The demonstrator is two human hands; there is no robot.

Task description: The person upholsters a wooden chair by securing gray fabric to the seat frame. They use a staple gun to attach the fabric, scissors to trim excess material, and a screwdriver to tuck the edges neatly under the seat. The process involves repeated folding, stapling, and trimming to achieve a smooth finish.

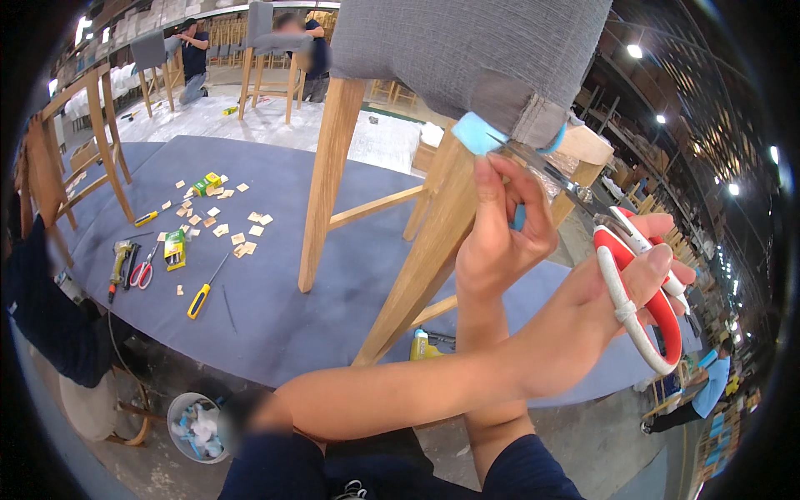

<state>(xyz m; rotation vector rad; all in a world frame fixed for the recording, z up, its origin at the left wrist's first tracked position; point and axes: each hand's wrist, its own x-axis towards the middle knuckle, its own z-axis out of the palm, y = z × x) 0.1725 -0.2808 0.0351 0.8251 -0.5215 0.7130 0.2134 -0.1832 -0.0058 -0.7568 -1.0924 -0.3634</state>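
Note:
My right hand (502,223) reaches up and pinches the edge of grey fabric (508,104) and blue foam (479,133) at the corner of an upholstered chair seat (467,50). My left hand (621,292) crosses in front of my right forearm and grips red-and-white scissors (637,283). Their blades (550,171) point up-left to the fabric edge by my right fingertips. The chair stands on light wooden legs (321,175) on a table covered in blue-grey cloth (267,300).
On the table's left lie small wooden squares (218,218), a yellow-handled tool (200,298), small red scissors (142,273), a staple gun (119,258) and green boxes (175,248). A bin (196,427) stands below. Other people work by chairs at the back (196,54) and at the lower right (708,387).

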